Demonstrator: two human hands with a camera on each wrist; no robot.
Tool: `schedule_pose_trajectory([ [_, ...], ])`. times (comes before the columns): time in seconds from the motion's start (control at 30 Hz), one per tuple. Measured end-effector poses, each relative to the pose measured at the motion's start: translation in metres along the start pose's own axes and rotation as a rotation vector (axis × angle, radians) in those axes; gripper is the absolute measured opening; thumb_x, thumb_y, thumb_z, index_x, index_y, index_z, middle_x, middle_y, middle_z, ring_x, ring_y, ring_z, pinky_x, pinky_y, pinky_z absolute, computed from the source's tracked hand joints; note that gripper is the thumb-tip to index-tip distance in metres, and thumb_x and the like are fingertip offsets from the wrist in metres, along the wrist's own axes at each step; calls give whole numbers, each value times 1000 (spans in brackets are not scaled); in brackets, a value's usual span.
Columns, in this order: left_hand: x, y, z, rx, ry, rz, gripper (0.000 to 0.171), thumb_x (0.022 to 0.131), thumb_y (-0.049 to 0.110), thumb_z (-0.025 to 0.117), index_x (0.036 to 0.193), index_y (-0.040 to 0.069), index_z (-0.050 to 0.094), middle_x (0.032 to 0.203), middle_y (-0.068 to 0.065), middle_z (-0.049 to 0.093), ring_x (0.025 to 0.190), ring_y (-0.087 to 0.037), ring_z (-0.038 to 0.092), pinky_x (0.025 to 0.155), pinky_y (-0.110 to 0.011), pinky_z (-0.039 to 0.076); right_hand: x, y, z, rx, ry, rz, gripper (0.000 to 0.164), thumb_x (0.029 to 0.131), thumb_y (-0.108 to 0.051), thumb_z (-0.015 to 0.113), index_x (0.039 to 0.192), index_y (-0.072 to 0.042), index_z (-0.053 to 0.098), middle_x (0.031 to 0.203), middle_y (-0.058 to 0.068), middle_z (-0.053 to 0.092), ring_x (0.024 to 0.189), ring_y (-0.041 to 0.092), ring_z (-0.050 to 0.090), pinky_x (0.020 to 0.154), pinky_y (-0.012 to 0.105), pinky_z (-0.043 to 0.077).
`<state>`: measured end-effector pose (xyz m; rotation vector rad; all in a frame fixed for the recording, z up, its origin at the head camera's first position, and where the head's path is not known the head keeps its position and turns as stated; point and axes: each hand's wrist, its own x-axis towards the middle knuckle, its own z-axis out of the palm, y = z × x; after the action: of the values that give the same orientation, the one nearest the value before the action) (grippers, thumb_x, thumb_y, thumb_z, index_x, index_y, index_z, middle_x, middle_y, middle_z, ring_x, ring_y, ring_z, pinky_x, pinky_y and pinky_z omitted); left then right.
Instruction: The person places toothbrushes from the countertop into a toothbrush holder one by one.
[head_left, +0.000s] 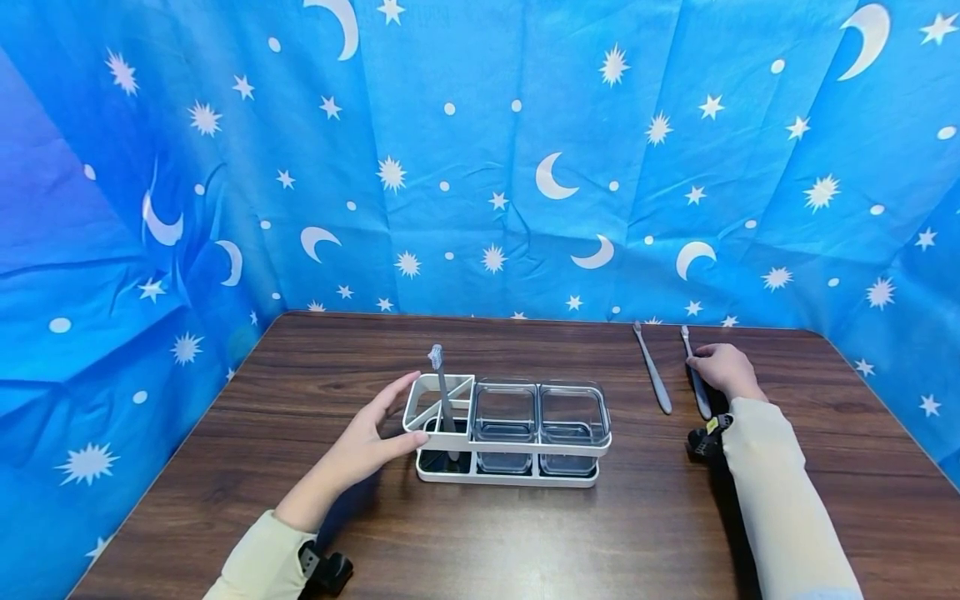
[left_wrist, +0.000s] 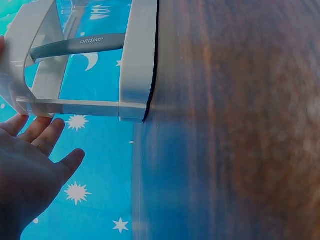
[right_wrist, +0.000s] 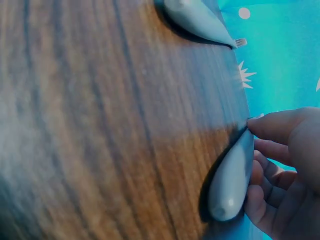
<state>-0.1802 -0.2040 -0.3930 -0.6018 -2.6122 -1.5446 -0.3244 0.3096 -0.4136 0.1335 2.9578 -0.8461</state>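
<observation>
A white-framed toothbrush holder stands on the table, with a grey toothbrush upright in its divided left compartment. My left hand is at the holder's left end, thumb at the front rim and fingers spread toward the back. In the left wrist view, those fairly straight fingers touch the frame's end, and the brush handle shows lettering. Far to the right, my right hand pinches a grey toothbrush lying on the table. Its thumb and curled fingers meet the handle from opposite sides.
Another grey toothbrush lies to the left of the right hand. Two clear cups sit in the holder's middle and right slots. Behind the brown wooden table hangs a blue curtain with moons and stars.
</observation>
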Motion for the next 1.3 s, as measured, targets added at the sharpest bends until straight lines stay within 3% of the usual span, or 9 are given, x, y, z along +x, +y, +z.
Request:
schedule_pose_trajectory([
  [0.33, 0, 0, 0, -8, 2, 4, 72, 89, 15, 67, 151, 13, 31, 148, -19, 40, 136, -39, 37, 106, -65, 26, -5, -9, 0, -97, 40, -7, 42, 96, -20, 51, 120, 14, 58, 112, 33, 61, 74, 31, 59, 60, 37, 47],
  [0.6, 0, 1, 0, -13, 2, 1, 72, 88, 12, 67, 151, 12, 30, 146, -19, 42, 135, -38, 38, 106, -65, 27, -6, -12, 2, -88, 58, 10, 41, 96, -18, 49, 120, 14, 58, 112, 33, 59, 78, 34, 58, 62, 38, 47],
  [0.83, 0, -1, 1, -6, 5, -4, 72, 89, 13, 67, 151, 13, 30, 147, -17, 42, 136, -37, 38, 107, -64, 26, -6, -10, -1, -17, 90, 30, 43, 96, -19, 47, 122, 14, 56, 115, 33, 59, 88, 38, 61, 75, 48, 49],
  [1.07, 1, 0, 1, -6, 5, -10, 72, 88, 13, 67, 151, 11, 30, 148, -18, 41, 136, -38, 37, 107, -64, 26, -12, -18, -17, 118, 134, 34, 45, 99, -22, 46, 126, 13, 53, 121, 34, 54, 104, 45, 54, 86, 54, 46],
  [1.2, 1, -1, 1, -1, 5, -7, 72, 88, 13, 67, 151, 11, 30, 148, -18, 41, 136, -38, 37, 107, -64, 27, -16, -30, -28, 215, 172, 6, 47, 99, -24, 45, 129, 12, 52, 121, 33, 54, 104, 41, 56, 84, 49, 49],
  [1.3, 1, -1, 1, 1, 8, -5, 72, 88, 13, 67, 151, 12, 31, 148, -18, 41, 136, -38, 37, 107, -64, 27, -18, -42, -36, 268, 195, -23, 47, 99, -24, 45, 130, 11, 52, 119, 32, 57, 98, 36, 59, 76, 39, 52],
])
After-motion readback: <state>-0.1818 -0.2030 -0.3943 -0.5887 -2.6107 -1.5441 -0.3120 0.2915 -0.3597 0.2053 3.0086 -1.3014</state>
